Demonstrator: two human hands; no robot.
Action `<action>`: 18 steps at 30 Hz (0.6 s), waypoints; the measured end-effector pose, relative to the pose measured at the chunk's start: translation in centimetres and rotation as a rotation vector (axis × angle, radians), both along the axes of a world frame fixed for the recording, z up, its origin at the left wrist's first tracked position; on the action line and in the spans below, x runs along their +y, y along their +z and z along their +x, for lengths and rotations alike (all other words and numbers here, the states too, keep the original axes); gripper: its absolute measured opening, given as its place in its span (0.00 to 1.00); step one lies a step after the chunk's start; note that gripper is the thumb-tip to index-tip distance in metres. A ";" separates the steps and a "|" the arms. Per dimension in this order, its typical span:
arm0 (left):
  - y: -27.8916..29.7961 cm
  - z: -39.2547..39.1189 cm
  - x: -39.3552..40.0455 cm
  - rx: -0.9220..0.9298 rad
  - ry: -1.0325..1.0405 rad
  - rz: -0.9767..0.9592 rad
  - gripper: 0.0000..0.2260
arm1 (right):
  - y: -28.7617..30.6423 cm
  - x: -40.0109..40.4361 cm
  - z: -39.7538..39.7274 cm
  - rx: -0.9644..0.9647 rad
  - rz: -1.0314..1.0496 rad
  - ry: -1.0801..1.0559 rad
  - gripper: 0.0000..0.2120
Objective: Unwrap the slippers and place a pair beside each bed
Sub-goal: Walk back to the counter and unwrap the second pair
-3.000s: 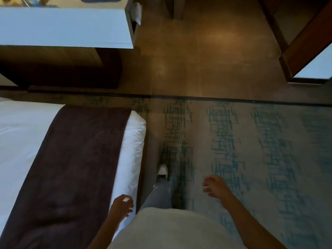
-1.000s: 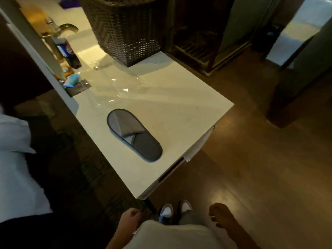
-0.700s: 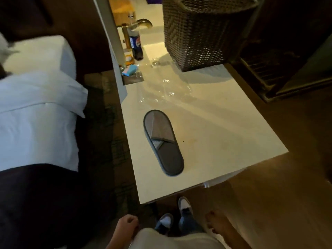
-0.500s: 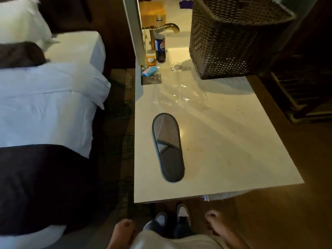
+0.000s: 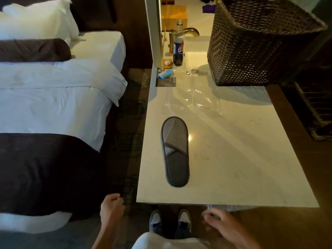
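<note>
You stand at the near edge of the tabletop (image 5: 242, 159) with both shoes (image 5: 155, 221) just below it. Your left hand (image 5: 112, 203) hangs beside the near left corner of the tabletop, fingers curled into a loose fist, grasping nothing. Your right hand (image 5: 214, 221) sits just under the near edge, right of centre; it is blurred, so you cannot tell whether it is clenched or released. The grey slippers (image 5: 175, 151) lie flat on the tabletop as a single stacked shape, lengthwise, near the left edge and closer to the near edge than the far one. Clear plastic wrap (image 5: 194, 103) lies spread on the tabletop just beyond the slippers, apart from them. A wicker basket (image 5: 255, 45) stands at the far right corner. A cola bottle (image 5: 178, 49) stands upright at the far left, beside a brass tap (image 5: 188, 31). The bed (image 5: 53, 108) lies to the left, across a strip of carpet (image 5: 129, 141).
</note>
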State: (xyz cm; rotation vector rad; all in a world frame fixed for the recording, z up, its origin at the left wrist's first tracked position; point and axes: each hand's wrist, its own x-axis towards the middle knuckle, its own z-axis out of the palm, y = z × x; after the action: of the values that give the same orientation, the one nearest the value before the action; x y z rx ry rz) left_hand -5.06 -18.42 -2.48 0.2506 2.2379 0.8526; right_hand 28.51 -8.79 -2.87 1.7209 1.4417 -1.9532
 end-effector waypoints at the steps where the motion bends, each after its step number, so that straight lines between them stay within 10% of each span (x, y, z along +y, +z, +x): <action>1: 0.4 0.1 2.4 0.046 -0.003 0.082 0.06 | 2.1 1.0 -0.4 0.064 0.001 -0.039 0.10; 7: 4.9 1.9 12.2 0.075 -0.150 0.326 0.11 | 8.7 8.6 -5.0 0.323 0.376 -0.323 0.11; 18: 4.1 8.1 19.6 -0.080 -0.271 0.194 0.22 | 2.0 15.1 -12.8 -0.025 0.475 -0.479 0.20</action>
State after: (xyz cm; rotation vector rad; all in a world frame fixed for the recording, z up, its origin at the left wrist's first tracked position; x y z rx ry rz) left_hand 3.00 1.21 1.62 0.5864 1.9913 0.9130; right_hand 15.68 6.30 -0.88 2.4846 1.7113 -1.8756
